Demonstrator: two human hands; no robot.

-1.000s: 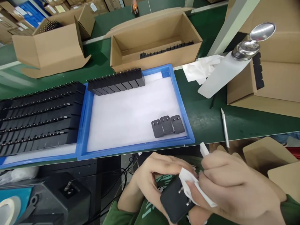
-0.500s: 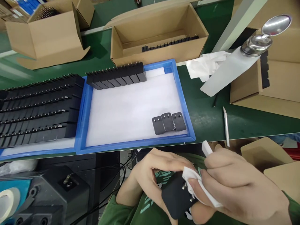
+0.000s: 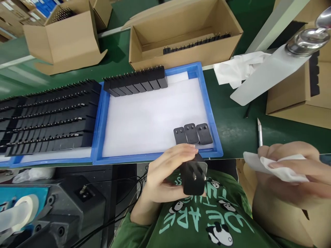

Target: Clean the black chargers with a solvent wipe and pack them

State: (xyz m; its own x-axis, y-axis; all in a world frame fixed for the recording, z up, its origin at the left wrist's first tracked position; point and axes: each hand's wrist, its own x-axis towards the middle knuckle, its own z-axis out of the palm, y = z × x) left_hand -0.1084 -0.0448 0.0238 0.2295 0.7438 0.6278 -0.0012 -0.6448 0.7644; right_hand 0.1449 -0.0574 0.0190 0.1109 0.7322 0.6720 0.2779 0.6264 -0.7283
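Note:
Between the thumb and fingers of my left hand [image 3: 165, 175] is a black power adapter [image 3: 192, 181], its two metal prongs facing me. It is held just below the front edge of the blue tray [image 3: 157, 155]. My right hand [image 3: 292, 172], slightly blurred, is closed on a crumpled white wipe [image 3: 279, 167] at the right, apart from the adapter. Three black adapters [image 3: 191, 133] stand prongs up in the tray's front right corner. A row of several more adapters [image 3: 137, 82] lines the tray's back left.
Left stands another tray packed with adapter rows [image 3: 51, 120]. Behind are cardboard boxes [image 3: 186, 51], one with adapters inside. At right are a white pump bottle [image 3: 271, 75], white wipes [image 3: 238, 70], a craft knife [image 3: 260, 132] and another box [image 3: 289, 93].
My right hand has moved right, taking the wipe off the adapter's prongs. My left hand has raised the adapter toward the tray and turned it. The view has shifted slightly.

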